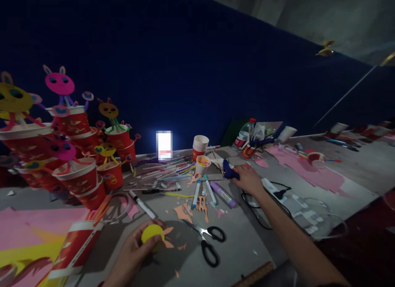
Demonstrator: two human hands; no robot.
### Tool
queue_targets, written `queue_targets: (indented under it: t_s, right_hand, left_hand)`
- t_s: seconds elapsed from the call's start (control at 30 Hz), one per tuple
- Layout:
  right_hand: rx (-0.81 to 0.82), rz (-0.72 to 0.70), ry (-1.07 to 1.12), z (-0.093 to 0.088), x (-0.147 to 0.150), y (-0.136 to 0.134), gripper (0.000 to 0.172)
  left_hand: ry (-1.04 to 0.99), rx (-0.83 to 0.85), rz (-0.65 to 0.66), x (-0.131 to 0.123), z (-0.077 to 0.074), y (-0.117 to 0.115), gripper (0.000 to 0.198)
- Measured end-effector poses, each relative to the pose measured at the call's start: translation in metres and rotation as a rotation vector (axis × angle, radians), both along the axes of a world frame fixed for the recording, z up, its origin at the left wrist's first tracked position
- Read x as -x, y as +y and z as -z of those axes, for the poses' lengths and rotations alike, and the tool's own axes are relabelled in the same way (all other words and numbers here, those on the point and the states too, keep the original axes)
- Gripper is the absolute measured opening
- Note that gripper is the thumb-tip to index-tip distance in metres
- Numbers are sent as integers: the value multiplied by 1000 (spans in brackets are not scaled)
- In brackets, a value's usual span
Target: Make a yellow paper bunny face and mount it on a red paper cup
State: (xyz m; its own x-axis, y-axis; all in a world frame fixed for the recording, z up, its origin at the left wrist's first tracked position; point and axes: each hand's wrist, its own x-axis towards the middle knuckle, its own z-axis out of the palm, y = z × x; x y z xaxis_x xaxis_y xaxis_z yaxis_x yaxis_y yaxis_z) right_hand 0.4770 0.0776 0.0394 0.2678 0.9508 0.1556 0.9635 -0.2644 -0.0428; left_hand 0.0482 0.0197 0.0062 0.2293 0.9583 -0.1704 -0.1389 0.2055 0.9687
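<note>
My left hand [135, 246] pinches a yellow paper disc [151, 234] with two orange paper ears sticking out to the right. My right hand [248, 178] stretches out across the table, its fingers closed around a blue glue gun [228, 169]; part of the gun is hidden by the hand. Scissors [205, 239] with black handles lie spread between my hands. Past them lie orange paper scraps [202, 209], markers [196, 192] and a purple glue bottle [222, 194]. A small paper cup [203, 164] filled with colourful bits stands left of the glue gun.
Stacked red cups with paper bunny figures [60, 83] crowd the left. A red cup [75, 246] lies tilted in front. Pipe cleaners [173, 172] cover the back, beside stacked cups [200, 145]. A plastic bottle [243, 135], power strip [271, 188] and cables lie right.
</note>
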Motion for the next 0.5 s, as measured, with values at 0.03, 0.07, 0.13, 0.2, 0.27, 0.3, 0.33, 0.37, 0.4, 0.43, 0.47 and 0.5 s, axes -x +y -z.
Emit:
queue_targets:
  t_s: [0.03,0.07,0.13,0.2,0.27,0.3,0.33,0.37,0.4,0.43,0.47,0.5]
  right_hand:
    - [-13,-27,7,-3,7,-5,37]
    - [-16,-62,23,-4,15,-11,32]
    - [8,-142,74,-5,34,-23,28]
    - [48,-192,124,-2,51,-32,28]
    - [67,-207,169,4,63,-37,25]
    - [68,-204,193,7,67,-38,22]
    - [66,-195,221,9,68,-38,20]
    - [61,-184,254,11,68,-38,18]
    - [57,-173,292,11,67,-37,17]
    - [53,-164,335,12,65,-37,17]
    - [51,-162,380,11,63,-38,19]
    - [49,-166,424,10,62,-39,21]
  left_hand:
    - [-3,16,9,0,0,0,39]
    - [-3,30,21,0,-1,0,39]
    - [0,45,48,0,-2,-1,40]
    - [3,37,65,0,-3,-2,40]
    - [4,13,71,1,-4,-1,39]
    - [7,2,76,1,-3,-1,39]
    - [7,-6,94,1,-3,0,40]
    - [6,-11,117,2,-2,0,40]
    - [3,-10,135,2,-2,1,40]
    - [-1,-5,140,3,-1,1,40]
    - [-5,1,134,3,-1,1,39]
    - [-7,8,118,3,-1,1,39]
